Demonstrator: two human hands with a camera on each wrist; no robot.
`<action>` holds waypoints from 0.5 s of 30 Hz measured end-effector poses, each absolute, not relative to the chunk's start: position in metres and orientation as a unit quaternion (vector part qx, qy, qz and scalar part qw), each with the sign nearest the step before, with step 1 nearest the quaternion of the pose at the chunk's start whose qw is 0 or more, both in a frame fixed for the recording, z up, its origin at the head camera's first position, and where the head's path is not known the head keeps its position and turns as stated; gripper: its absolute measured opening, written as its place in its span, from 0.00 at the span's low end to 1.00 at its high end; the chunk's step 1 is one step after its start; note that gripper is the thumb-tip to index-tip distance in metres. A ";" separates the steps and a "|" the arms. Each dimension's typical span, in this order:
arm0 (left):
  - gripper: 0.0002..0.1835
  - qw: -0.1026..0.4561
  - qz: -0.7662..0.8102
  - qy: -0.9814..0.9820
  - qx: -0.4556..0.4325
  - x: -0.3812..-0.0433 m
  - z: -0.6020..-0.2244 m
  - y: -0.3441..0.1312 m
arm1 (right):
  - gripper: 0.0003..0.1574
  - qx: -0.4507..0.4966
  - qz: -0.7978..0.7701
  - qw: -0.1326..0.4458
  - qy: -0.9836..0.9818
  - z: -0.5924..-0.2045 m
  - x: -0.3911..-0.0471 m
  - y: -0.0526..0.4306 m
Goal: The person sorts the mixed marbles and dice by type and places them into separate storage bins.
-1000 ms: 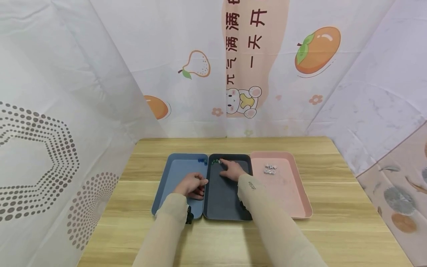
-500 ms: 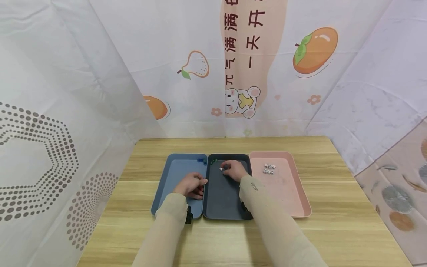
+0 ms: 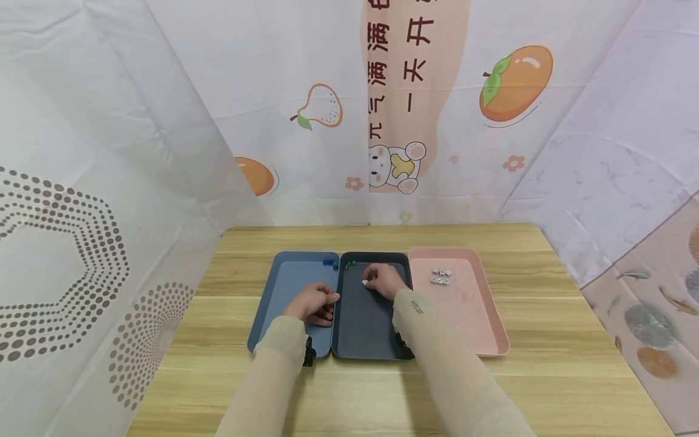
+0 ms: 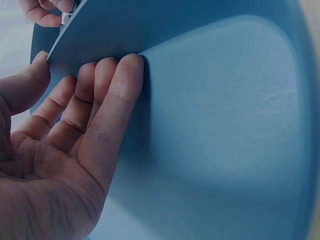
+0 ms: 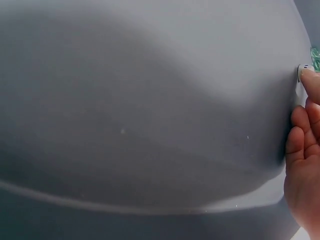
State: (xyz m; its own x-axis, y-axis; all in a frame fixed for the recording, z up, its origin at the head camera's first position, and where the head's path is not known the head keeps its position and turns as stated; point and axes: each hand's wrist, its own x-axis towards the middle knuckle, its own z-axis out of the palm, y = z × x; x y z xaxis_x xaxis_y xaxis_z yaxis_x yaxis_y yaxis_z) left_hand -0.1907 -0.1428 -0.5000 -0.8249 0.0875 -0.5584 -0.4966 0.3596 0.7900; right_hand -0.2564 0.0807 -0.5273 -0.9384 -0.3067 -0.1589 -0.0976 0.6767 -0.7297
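In the head view, my right hand (image 3: 384,280) pinches a white die (image 3: 364,281) low over the dark tray (image 3: 371,328). The right wrist view shows the thumb on that die (image 5: 303,71), with the other fingers bent near the tray floor. Several small green dice (image 3: 350,264) lie in the dark tray's back left corner. My left hand (image 3: 314,303) rests at the right side of the blue tray (image 3: 292,285). In the left wrist view, its thumb touches the rim and its loosely bent fingers lie against the inner wall.
Several blue dice (image 3: 330,263) sit in the blue tray's back right corner. To the right, a pink tray (image 3: 464,321) holds white dice (image 3: 441,277) in two short rows. The three trays stand side by side on a wooden table (image 3: 551,340), with a printed curtain (image 3: 327,200) behind.
My right hand has drawn the white die away from the green dice, toward me and slightly right, and now pinches it. The left hand stays where it was.
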 end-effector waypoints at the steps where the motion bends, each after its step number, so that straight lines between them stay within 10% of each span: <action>1: 0.09 0.265 0.550 0.781 -0.131 -0.191 -0.500 -0.143 | 0.08 -0.112 -0.386 0.134 0.906 -0.527 -0.256 0.081; 15: 0.10 0.262 0.546 0.784 -0.134 -0.189 -0.500 -0.142 | 0.09 -0.118 -0.387 0.125 0.906 -0.531 -0.255 0.081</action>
